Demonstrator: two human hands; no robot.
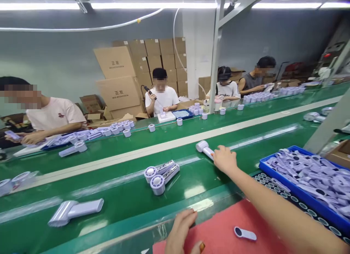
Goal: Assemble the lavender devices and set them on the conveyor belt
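My right hand (224,160) reaches out over the green conveyor belt (115,195), its fingers closed on the handle end of a pale lilac hand-held fan (204,148). My left hand (182,230) rests at the near edge of the belt beside a red mat (218,232), fingers curled with nothing visible in them. Two more fans (161,175) lie together on the belt to the left. Another fan body (75,210) lies further left. A small lilac cover piece (245,234) sits on the red mat.
A blue tray (306,199) of lilac parts stands at my right, with a black tray of small rings (276,190) before it. Several co-workers sit across the belt, one holding a power screwdriver (150,90). Cardboard boxes (123,79) are stacked behind. A grey metal post (216,50) rises mid-belt.
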